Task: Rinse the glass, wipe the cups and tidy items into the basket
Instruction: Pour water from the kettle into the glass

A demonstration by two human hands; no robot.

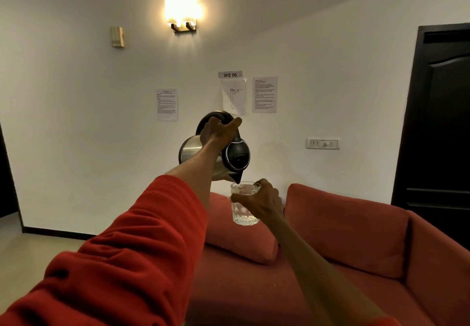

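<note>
My left hand (216, 132) grips the black handle of a steel electric kettle (189, 151), which is tilted so that its spout points down into a clear faceted glass (241, 213). Water lies in the bottom of the glass. My right hand (262, 202) holds the glass from the right side, fingers curled round it, just below the spout. Both are raised in the air in front of me, above a red sofa. Cups and a basket are not in view.
A red sofa (254, 287) with cushions (348, 226) fills the lower right. A white wall with taped paper sheets (264, 94) and a lit lamp (183, 10) is ahead. A dark door (442, 122) stands at the right, a switch panel (323, 143) beside it.
</note>
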